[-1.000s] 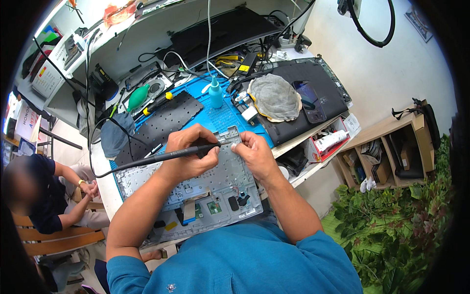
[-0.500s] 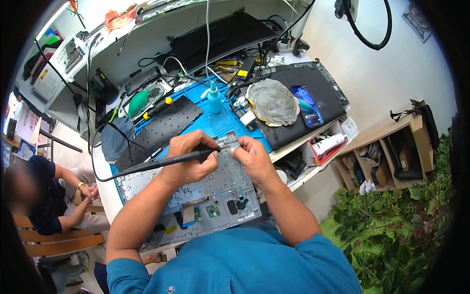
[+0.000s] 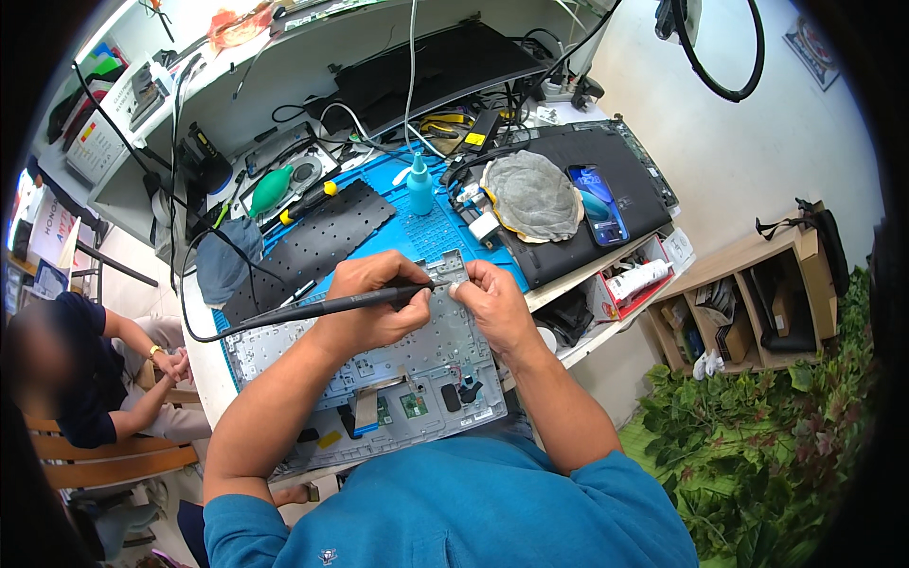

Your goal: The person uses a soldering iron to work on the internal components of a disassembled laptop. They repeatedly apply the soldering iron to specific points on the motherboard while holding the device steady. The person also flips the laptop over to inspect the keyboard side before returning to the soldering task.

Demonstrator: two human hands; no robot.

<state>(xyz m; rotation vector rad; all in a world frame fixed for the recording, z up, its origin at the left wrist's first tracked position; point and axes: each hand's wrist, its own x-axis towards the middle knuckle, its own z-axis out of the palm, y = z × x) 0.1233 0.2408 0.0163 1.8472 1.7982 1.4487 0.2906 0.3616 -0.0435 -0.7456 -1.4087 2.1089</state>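
Observation:
My left hand (image 3: 377, 303) is closed on a black soldering-iron-like pen (image 3: 331, 307), its cable trailing left and its tip reaching a grey laptop casing (image 3: 437, 355) near the top right corner. Beside that tip, my right hand (image 3: 490, 308) has thumb and index finger pinched at the casing's corner; whatever they grip is too small to make out. The casing's lower part carries a ribbon cable (image 3: 367, 405) and green boards (image 3: 414, 406). Just beyond lies a blue mat (image 3: 422, 227) with a light-blue bottle (image 3: 420, 194) and a perforated black sheet (image 3: 350, 222).
A black laptop (image 3: 620, 161) bears a grey pad (image 3: 530, 194) and a lit phone (image 3: 598, 206). A green air blower (image 3: 272, 189), tools and cables crowd the back. A seated person (image 3: 114, 369) is at left; a wooden shelf unit (image 3: 682, 346) stands right.
The phone's screen, dark a second ago, is lit. My hands and the pen have shifted very slightly and stay at the same corner of the casing.

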